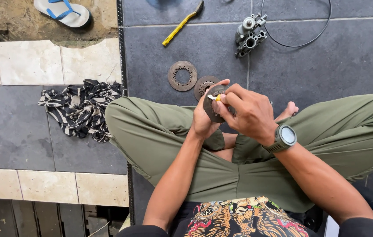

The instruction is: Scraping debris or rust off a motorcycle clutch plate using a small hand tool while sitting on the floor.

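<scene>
At frame centre my left hand (pixel 204 118) clamps a round disc (pixel 212 109); my right hand (pixel 248 114) pinches a small yellow-handled tool (pixel 215 97), scraping it; next needs steady turning.

Disc (pixel 209 115) partly behind hands (pixel 248 112)

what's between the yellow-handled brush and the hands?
Head view: two round toothed discs lie flat on the dark tile, a larger disc and a smaller disc, between the brush and the hands.
</scene>
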